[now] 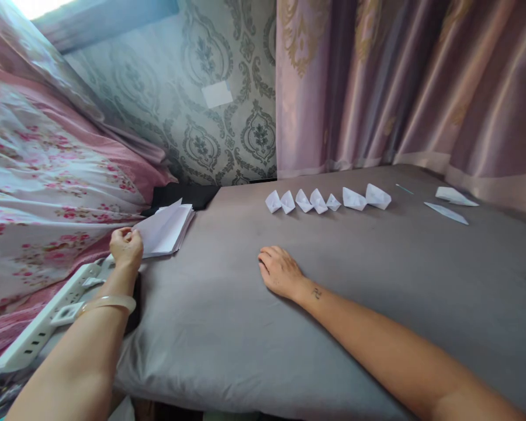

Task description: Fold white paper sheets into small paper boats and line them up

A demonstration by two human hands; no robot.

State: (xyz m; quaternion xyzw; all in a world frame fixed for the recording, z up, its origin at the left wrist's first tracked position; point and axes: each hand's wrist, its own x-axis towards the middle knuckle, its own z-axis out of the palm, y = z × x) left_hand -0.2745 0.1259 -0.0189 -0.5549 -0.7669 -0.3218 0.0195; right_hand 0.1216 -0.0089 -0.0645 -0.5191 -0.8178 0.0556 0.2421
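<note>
Your left hand (127, 247) has thumb and fingers pinched on the near left part of a thin white paper sheet (160, 229), which slants over a white paper stack (184, 227) at the left end of the flat grey cloth-covered surface (228, 298). Check that only one sheet is in that pinch, and draw it evenly so it neither creases nor drags the stack. Your right hand (280, 272) rests palm down mid-surface, fingers loosely bent, no object visible in it; it is well apart from the stack but free to steady it. The long white plastic power strip (39, 327) beside your left forearm and the pink-and-white floral cloth (70, 175) could catch a paper corner. A flat black item (207, 196) lies at the stack's far side. Beyond your right hand stand seven small white folded-paper shapes (318, 202) in a row; farther right lies a thin pale blue stick (404, 189)
</note>
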